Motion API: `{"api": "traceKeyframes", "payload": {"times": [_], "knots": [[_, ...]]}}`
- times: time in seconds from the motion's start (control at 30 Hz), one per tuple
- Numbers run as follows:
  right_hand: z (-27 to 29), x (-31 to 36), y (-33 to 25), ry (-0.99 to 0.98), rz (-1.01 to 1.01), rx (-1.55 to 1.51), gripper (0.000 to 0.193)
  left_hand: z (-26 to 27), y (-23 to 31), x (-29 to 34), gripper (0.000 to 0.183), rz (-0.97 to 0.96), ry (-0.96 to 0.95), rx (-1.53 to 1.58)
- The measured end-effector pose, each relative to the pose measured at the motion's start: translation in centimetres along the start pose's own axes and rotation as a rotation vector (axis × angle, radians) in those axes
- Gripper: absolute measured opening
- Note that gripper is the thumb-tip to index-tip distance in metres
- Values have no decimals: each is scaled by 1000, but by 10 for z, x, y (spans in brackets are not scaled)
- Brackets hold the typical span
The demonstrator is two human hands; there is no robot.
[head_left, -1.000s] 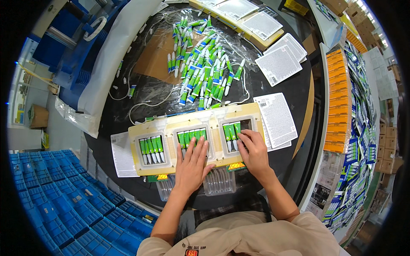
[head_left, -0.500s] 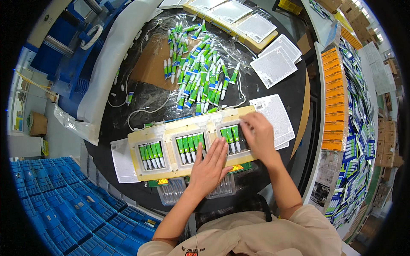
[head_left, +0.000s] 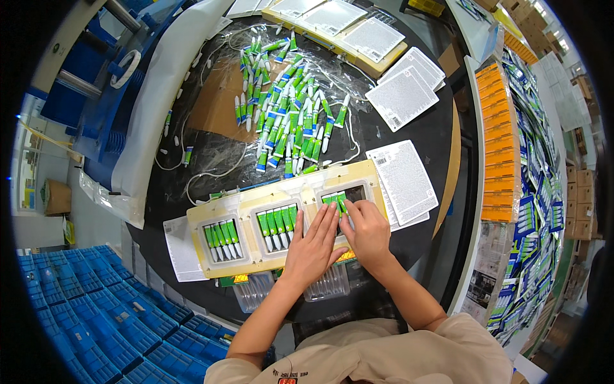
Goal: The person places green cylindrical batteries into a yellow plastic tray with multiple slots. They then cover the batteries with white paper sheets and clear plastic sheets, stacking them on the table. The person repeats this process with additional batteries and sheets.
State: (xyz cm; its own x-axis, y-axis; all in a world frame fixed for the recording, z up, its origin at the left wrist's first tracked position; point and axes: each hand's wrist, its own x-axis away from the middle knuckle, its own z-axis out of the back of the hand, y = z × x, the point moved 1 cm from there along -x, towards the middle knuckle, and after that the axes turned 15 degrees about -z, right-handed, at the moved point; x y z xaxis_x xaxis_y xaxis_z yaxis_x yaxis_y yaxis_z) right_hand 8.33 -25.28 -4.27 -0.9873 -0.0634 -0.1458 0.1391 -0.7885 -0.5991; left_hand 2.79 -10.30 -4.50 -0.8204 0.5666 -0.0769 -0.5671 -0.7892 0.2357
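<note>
A cream-yellow tray frame [head_left: 256,264] lies across the near part of the dark round table, with three clear plastic compartments. Small green-and-white squeeze tubes [head_left: 277,225] stand side by side in the middle one, and more fill part of the left one. In the right compartment a short row of tubes [head_left: 333,200] is partly covered by my hands. My left hand [head_left: 311,248] lies flat with fingers stretched over the divider and the lower ends of that row. Curled over the same compartment, my right hand [head_left: 368,233] pinches at the rightmost tube.
Beyond the frame lies a heap of loose tubes [head_left: 288,121] on plastic film and cardboard [head_left: 217,102]. White printed cards [head_left: 404,179] lie right of the frame. A second yellow frame [head_left: 384,61] holds cards at the back. Blue crates [head_left: 96,307] stand lower left; clear blister trays [head_left: 326,288] lie nearest me.
My right hand has moved left and down from the right compartment's upper right edge onto the tube row. My left hand stays flat in place. The whole view has shifted slightly.
</note>
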Motion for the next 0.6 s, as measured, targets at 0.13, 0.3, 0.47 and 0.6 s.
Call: {"api": "traceKeyframes", "payload": {"times": [0.13,0.3,0.47,0.6], "knots": [[8,-10,-3,28,33,-82,23,5,-1,1,79,-24,24,53],[11,-110,3,139,-68,-246,16,33,-27,-20,53,11,310,216],[-55,-241,20,-21,-258,219,39,41,-100,-126,24,128,588,28],[-28,-226,35,-142,-356,-379,27,15,-128,-167,27,197,163,-220]]}}
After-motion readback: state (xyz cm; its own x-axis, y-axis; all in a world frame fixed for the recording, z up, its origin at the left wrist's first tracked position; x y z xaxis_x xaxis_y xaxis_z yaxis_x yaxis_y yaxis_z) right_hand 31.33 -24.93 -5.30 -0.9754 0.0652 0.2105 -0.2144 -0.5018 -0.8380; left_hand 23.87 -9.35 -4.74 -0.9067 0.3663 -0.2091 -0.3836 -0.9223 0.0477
